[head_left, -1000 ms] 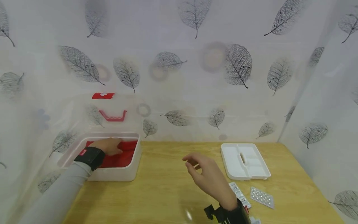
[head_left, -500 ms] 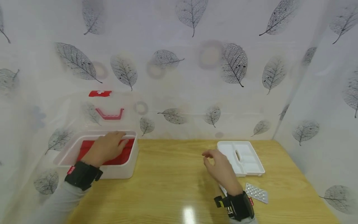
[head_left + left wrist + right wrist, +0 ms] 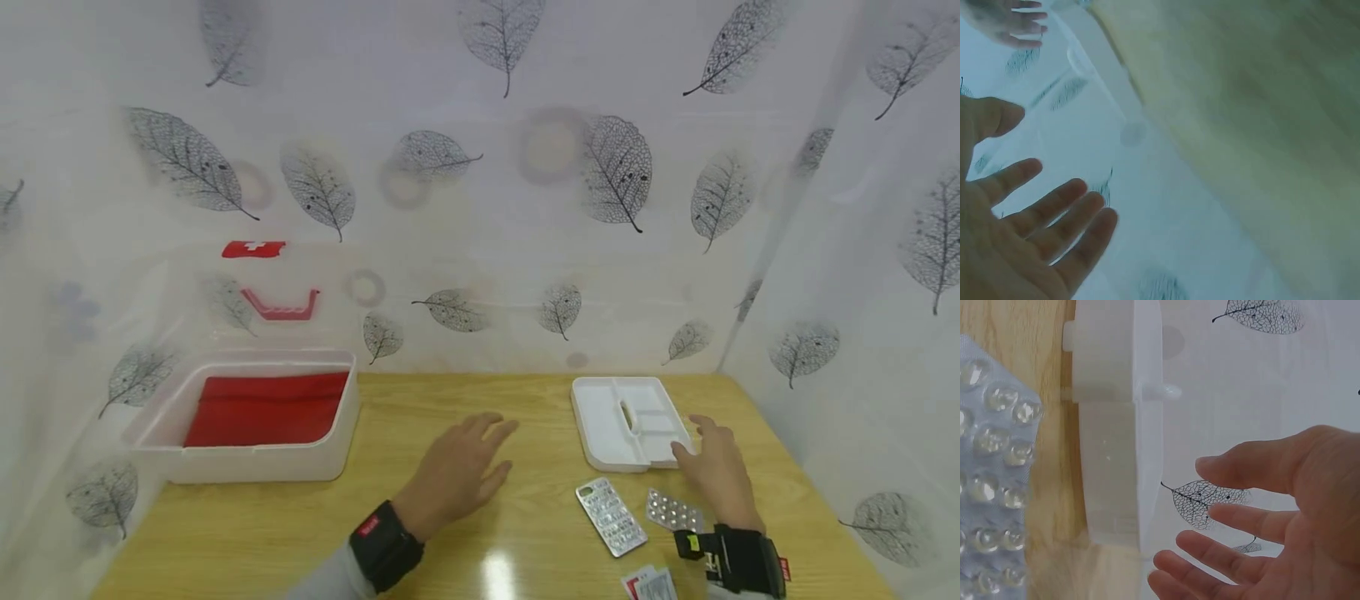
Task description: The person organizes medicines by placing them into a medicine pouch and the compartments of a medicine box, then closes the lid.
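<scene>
My left hand [image 3: 453,475] hovers over the middle of the table with its fingers spread, holding nothing; the left wrist view shows its bare palm. At the right, my right hand [image 3: 720,471] is beside the near right corner of a white divided tray [image 3: 611,417]. Its fingers are loosely bent with nothing between them, and the right wrist view shows them apart from the tray's side wall [image 3: 1110,462]. Just left of this hand lies a blister pack [image 3: 667,508] with round clear bubbles. A larger silver blister pack [image 3: 611,518] lies further left.
A white first-aid box [image 3: 341,433] stands open at the left, its lid with a red handle [image 3: 281,310] upright behind. Folded red cloth [image 3: 270,408] lines it. Small printed packets [image 3: 651,585] lie at the front edge. A leaf-patterned curtain [image 3: 450,250] closes off the back.
My left hand has come out of the first-aid box and moved right over the table. My right hand has moved right, past the blister packs, to the tray's near right corner.
</scene>
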The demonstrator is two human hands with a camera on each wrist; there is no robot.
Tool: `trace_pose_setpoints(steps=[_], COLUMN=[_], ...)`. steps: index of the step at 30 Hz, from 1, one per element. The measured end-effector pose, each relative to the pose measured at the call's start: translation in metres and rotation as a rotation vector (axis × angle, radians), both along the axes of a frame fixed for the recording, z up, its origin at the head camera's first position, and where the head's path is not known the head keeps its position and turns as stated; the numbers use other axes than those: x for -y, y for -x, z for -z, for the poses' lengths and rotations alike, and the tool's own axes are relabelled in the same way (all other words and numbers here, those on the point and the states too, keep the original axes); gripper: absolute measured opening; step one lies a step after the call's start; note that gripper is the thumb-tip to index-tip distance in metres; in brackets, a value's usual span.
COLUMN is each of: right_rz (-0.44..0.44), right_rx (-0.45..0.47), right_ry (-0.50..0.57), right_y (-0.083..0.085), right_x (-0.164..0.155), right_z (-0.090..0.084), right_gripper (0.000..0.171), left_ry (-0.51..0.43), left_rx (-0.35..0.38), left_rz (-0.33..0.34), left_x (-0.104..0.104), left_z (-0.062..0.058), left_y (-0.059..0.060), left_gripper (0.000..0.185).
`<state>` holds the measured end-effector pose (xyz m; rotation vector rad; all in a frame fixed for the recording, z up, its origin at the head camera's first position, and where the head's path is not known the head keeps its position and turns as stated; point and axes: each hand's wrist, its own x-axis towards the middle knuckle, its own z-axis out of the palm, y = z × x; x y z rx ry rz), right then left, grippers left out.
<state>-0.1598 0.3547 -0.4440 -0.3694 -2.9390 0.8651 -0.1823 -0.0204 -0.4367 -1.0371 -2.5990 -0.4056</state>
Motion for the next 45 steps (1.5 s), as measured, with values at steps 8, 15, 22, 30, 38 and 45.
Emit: trace_pose_setpoints(steps=[8, 15, 22, 30, 38, 45], right_rz=[0.021, 0.008, -0.067, -0.151, -0.3, -0.537], right_rx=[0.032, 0.045, 0.018, 0.031, 0.033, 0.081], right_ry=[0.035, 0.055, 0.014, 0.017, 0.139, 0.07], right_y=[0.007, 0.006, 0.011, 0.011, 0.004, -0.007], right_x=[-0.005, -0.002, 0.018, 0.047, 0.086, 0.131], right_z=[0.01, 0.014, 0.013, 0.009, 0.006, -0.004], right_gripper=[0.056, 0.049, 0.041, 0.035, 0.025, 0.02], left_ry=[0.154, 0.225, 0.198, 0.145, 0.145, 0.092], left_rx=[0.273, 0.338, 0.263, 0.271, 0.32, 0.378], left_rz=[-0.027, -0.026, -0.033, -0.052, -0.126, -0.229], left_x=[-0.089, -0.117, -0.099, -0.069, -0.02, 0.031], left_z=[0.03, 0.031, 0.03, 0.03, 0.021, 0.008], left_y=[0.012, 0.016, 0.015, 0.009, -0.007, -0.026], left_gripper=[0.059, 0.052, 0.045, 0.028, 0.015, 0.018])
